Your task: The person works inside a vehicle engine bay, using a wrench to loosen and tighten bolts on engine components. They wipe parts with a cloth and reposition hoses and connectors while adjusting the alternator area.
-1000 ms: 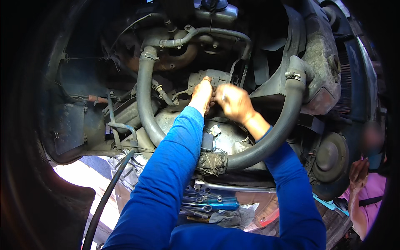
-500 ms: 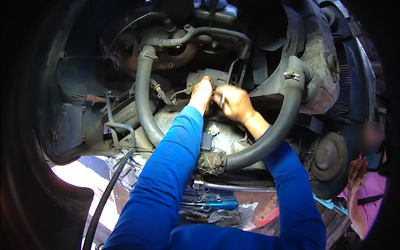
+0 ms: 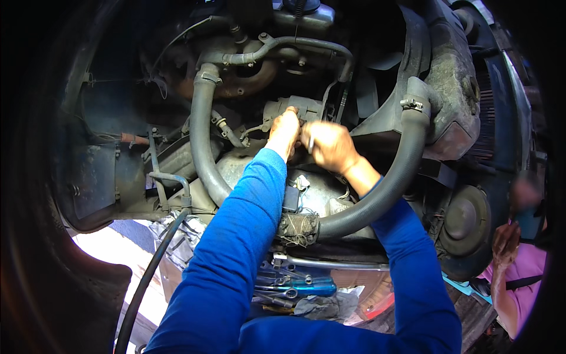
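On the left we see a thick grey hose curving downward, and on the right a second hose with a metal clamp near its upper end; lower, we find wrenches near a blue handle and crumpled grey cloth, with another person's pink top at far right

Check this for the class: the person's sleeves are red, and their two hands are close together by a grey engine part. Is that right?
Not quite: the head view shows blue sleeves, not red. The left hand and right hand are indeed close together by a grey engine part.
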A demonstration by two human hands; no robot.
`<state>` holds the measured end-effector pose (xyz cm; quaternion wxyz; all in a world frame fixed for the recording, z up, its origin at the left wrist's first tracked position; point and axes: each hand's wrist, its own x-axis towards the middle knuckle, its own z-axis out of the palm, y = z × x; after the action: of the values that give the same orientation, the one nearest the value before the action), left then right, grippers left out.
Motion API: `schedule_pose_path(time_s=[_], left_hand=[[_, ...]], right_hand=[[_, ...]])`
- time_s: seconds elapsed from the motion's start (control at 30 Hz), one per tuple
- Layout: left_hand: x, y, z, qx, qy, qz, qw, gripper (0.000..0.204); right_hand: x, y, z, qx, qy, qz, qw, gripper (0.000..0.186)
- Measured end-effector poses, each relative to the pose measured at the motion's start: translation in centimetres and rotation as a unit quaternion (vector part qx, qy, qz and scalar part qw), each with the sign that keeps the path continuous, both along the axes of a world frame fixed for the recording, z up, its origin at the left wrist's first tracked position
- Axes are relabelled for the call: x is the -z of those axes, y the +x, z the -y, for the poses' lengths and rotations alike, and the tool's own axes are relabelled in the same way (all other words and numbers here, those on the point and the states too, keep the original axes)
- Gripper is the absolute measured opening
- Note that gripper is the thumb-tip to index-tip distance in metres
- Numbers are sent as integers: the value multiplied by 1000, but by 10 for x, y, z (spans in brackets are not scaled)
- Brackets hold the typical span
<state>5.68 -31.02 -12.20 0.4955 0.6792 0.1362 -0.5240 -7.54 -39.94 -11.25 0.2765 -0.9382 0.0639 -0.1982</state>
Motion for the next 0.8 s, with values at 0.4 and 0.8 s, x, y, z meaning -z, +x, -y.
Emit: schedule_pose_path(time_s=[0.4, 0.8], left_hand=[[20, 4, 1, 10, 27, 51, 998, 60], [-1, 6, -6, -34, -48, -22, 998, 71]], right_hand=[[6, -21, -21, -32, -19, 16, 999, 18], [3, 29, -1, 95, 249, -32, 963, 22]])
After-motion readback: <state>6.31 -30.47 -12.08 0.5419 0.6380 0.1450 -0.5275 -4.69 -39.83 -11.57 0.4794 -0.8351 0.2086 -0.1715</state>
